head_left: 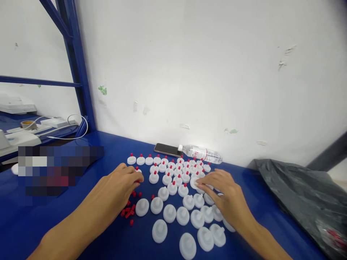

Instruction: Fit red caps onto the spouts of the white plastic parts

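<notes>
Many round white nozzle lids [169,213] are spread over the blue table. Those in the far rows wear small red tip caps [154,173], while the near ones have bare nozzles. My right hand [221,187] pinches a white nozzle lid [194,182] between thumb and fingers, among the other lids. On the left, my left hand [121,184] has its fingers curled together beside a capped lid. What lies between its fingertips is hidden, though a little red shows there. Loose red caps [128,215] lie scattered just right of the left forearm.
A dark phone [168,150] and a clear plastic bottle [202,153] lie along the wall behind the lids. A grey plastic bag [287,191] covers the right side. White cables and devices [54,122] sit at far left, near a blue metal frame [78,65].
</notes>
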`<state>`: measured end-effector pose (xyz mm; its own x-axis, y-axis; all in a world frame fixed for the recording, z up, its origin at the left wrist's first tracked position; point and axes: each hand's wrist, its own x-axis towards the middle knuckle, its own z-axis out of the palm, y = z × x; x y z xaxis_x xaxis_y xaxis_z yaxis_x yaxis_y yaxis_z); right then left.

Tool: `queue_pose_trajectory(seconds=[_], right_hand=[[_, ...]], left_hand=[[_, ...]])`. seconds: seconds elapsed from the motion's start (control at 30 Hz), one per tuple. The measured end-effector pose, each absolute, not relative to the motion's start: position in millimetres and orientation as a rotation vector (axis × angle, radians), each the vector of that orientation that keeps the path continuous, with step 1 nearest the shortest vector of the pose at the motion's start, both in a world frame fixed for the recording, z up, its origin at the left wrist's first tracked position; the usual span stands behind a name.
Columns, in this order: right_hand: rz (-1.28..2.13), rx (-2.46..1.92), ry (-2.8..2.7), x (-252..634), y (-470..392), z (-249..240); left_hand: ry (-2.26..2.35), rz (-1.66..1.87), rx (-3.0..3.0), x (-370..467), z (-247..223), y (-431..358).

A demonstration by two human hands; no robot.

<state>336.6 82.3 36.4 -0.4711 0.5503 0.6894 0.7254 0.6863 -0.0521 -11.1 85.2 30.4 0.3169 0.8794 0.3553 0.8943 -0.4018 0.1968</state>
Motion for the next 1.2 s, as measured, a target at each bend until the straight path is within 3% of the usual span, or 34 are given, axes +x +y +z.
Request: queue_pose_trajectory(seconds=[0.57,0.87,1.07,1.2], right_hand=[[-0.241,-1.062,-2.597,328.9,58.3,48.4],[-0.228,-1.027,-2.619,321.0,56.0,43.5],[-0.448,-0.870,-2.331,313.6,49.5,49.5],[-0.376,-0.719,-2.375,304.8,39.8,51.5]], left_hand=[[-1.610,-0.338,-2.573,-7.8,30.7,78.9],[-1.542,-0.484,-2.521,-1.0,42.5,75.8],[-1.349,-0.956,-2.496,9.4,52.9,62.8],[-1.145,-1.048,-2.555,29.1,51.9,46.7]])
